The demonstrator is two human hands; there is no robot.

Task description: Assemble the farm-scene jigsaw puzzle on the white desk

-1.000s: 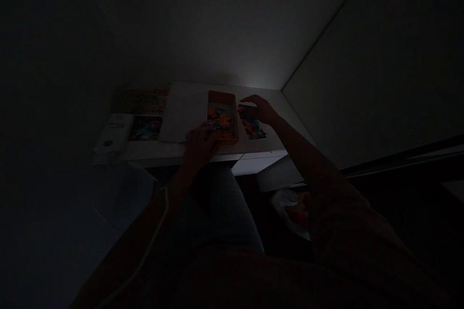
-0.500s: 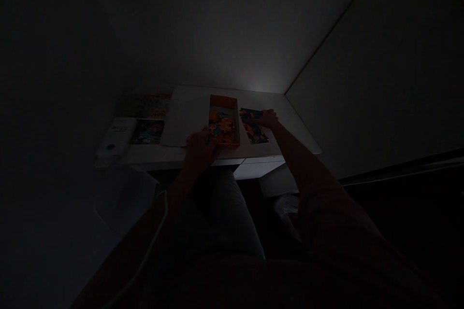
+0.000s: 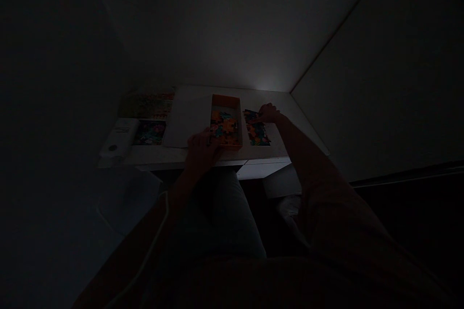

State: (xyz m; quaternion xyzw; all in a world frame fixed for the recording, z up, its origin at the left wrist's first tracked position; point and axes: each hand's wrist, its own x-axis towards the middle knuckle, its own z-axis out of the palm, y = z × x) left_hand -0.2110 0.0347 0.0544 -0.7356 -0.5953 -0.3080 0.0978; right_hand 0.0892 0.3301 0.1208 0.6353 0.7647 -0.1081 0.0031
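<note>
The scene is very dark. An orange box (image 3: 239, 125) stands on the white table, holding a heap of loose jigsaw pieces (image 3: 224, 126), orange and teal. My left hand (image 3: 200, 150) is closed over the box's near left side, its fingertips at the rim. To the right of the box lies a partly joined jigsaw puzzle (image 3: 258, 136) in dark, orange and green colours. My right hand (image 3: 268, 113) rests on the puzzle's far right part, fingers curled and one digit reaching left across it. Whatever may be under those fingertips is hidden.
A blank white sheet (image 3: 188, 118) lies left of the box. Farther left are a dark floral picture (image 3: 149, 133), a larger printed picture (image 3: 147, 106) and a white carton (image 3: 119, 137). Walls border the table (image 3: 282, 147) behind and at right. A pale cord (image 3: 154, 244) runs along my left arm.
The view has shifted slightly, moving the table things a little to the right. My right hand sits slightly higher, showing more of the puzzle. My left hand stays at the box.
</note>
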